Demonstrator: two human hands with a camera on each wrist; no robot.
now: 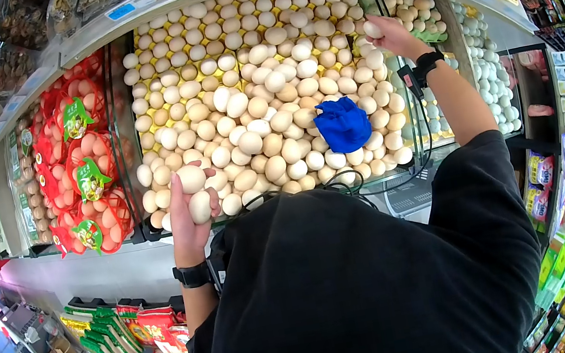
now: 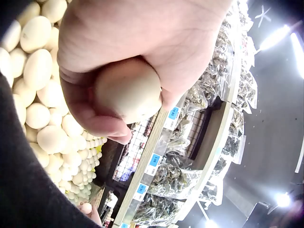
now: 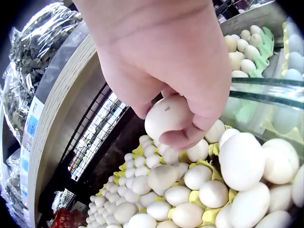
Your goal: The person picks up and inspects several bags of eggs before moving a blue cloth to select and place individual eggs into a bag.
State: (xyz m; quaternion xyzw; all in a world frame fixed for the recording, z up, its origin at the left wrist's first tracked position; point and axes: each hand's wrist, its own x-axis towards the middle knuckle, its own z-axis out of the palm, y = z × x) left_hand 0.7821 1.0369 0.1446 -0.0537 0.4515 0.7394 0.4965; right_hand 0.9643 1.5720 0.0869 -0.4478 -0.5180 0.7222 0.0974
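At the front left of the egg bin, my left hand [image 1: 189,222] holds two pale eggs, an upper egg [image 1: 192,179] by the fingertips and a lower egg [image 1: 200,207] against the palm. The left wrist view shows curled fingers around one egg [image 2: 129,89]; the other is hidden there. At the back right corner, my right hand [image 1: 394,37] pinches a single egg [image 3: 168,118] between thumb and fingers. A small dark speck marks its shell. Below that hand, rows of eggs [image 3: 178,195] sit in yellow trays. Loose eggs [image 1: 270,145] are heaped across the bin's middle and front.
A crumpled blue cloth [image 1: 343,125] lies on the heap. Red net bags of eggs [image 1: 92,178] stand left, beyond a divider. A glass divider [image 3: 268,90] edges the right side, with green-tray eggs [image 3: 247,50] behind it. A shelf [image 1: 193,1] overhangs the back.
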